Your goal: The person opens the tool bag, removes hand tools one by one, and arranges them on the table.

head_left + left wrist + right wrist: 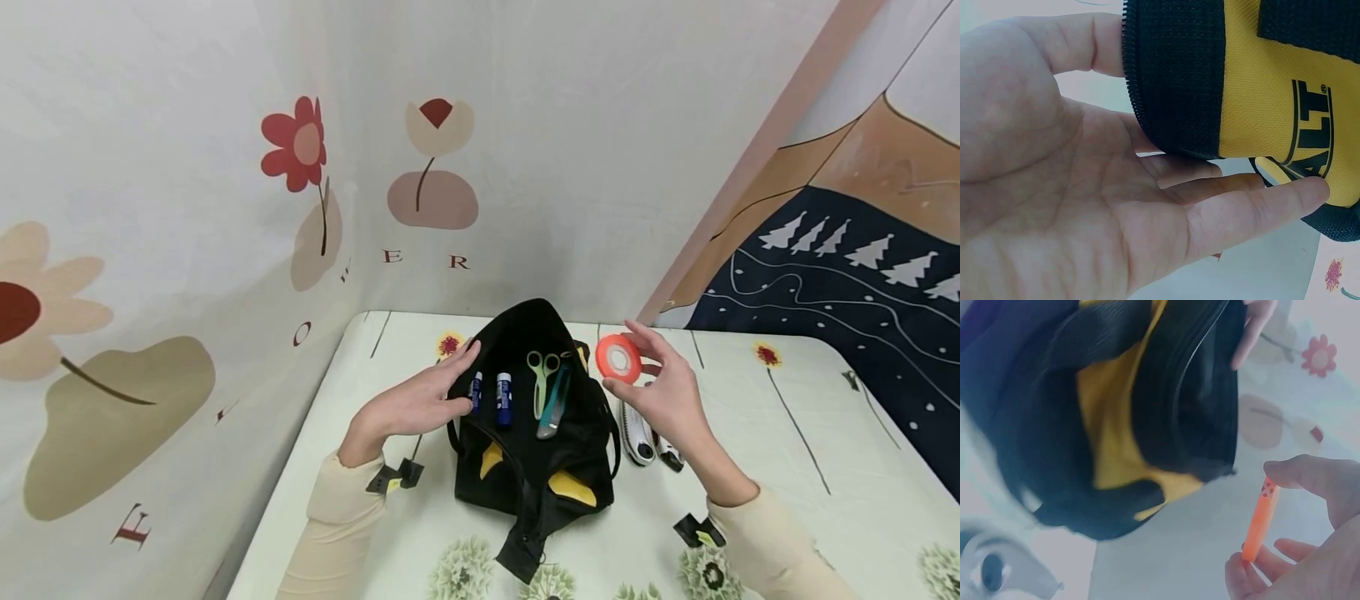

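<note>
Right hand (pixel 671 396): orange tape roll (pixel 618 358) pinched between thumb and fingers, held near black bag (pixel 487 493), at its 2 o'clock. Left hand (pixel 423 400): at bag's 9 o'clock, fingers extended, touching bag's edge. Bag: on table (pixel 750 467), mouth open. Contents, from 9 toward 3 o'clock: two blue sticks (pixel 504 400), green scissors (pixel 539 392), teal cutter (pixel 553 408). White-and-black tools (pixel 637 433): beside bag, 3 o'clock.

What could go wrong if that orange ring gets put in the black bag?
The right grip pinches the orange ring by its rim, so it might slip and roll away. Reaching into the black bag could bring a poke from the green scissors or the teal cutter; I can't tell whether its blade is out.
</note>
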The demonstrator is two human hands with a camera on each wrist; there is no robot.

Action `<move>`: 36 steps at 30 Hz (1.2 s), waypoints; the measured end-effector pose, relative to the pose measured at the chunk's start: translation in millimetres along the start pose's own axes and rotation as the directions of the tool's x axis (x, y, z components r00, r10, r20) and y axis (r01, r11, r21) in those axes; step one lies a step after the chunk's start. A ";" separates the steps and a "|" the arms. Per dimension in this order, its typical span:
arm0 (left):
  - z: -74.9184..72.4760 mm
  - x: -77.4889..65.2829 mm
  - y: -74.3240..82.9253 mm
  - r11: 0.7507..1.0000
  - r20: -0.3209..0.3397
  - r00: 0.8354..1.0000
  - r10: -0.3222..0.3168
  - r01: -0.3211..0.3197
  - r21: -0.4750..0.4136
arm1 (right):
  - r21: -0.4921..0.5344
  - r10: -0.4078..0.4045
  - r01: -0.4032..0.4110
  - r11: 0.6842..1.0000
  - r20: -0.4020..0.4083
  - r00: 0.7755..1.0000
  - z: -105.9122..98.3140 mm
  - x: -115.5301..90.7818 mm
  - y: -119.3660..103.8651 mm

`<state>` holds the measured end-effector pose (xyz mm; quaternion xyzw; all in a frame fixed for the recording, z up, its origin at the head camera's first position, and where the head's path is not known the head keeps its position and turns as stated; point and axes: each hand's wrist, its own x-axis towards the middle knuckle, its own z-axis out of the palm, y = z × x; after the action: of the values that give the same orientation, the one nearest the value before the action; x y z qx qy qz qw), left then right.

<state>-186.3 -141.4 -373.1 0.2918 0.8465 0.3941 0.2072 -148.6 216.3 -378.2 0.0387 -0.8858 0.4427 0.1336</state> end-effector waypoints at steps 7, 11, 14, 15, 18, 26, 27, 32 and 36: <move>0.8 0.8 -0.7 1.000 0.000 1.000 -0.002 0.002 -0.001 | -0.082 0.071 -0.072 0.994 -0.010 0.997 -8.5 -2.8 19.0; 1.4 0.6 -1.4 1.000 -0.001 1.000 -0.005 0.005 -0.006 | -0.092 0.097 -0.097 0.991 -0.011 0.995 -11.5 -4.1 30.2; 1.6 0.3 -1.5 1.000 -0.003 1.000 -0.007 0.007 -0.008 | -0.109 0.133 -0.132 0.985 -0.003 0.991 -14.2 -4.7 38.7; 1.5 0.4 -1.6 1.000 -0.004 1.000 -0.007 0.007 -0.008 | -0.113 0.148 -0.147 0.983 0.001 0.989 -15.2 -4.9 41.4; 1.5 0.7 -1.4 1.000 -0.003 1.000 -0.006 0.006 -0.009 | -0.134 0.172 -0.170 0.976 -0.002 0.985 -17.2 -5.2 50.6; 1.0 0.4 -1.2 1.000 -0.004 1.000 -0.003 0.003 -0.005 | -0.171 0.206 -0.208 0.963 -0.027 0.978 -22.6 -6.6 70.2; 0.8 0.3 -1.1 1.000 -0.004 1.000 -0.003 0.003 -0.006 | -0.175 0.212 -0.214 0.961 -0.031 0.977 -23.6 -6.8 72.3; 0.2 0.2 -0.5 1.000 -0.002 1.000 -0.002 0.002 -0.012 | -0.188 0.254 -0.258 0.948 -0.042 0.966 -29.3 -7.1 82.6; 0.1 0.4 0.1 1.000 0.004 1.000 0.000 0.000 -0.008 | -0.193 0.302 -0.304 0.933 -0.040 0.953 -31.7 -8.2 90.1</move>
<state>-186.5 -141.1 -373.1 0.2919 0.8444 0.3971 0.2102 -151.1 295.6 -431.9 -0.1137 -0.9200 0.3681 0.0712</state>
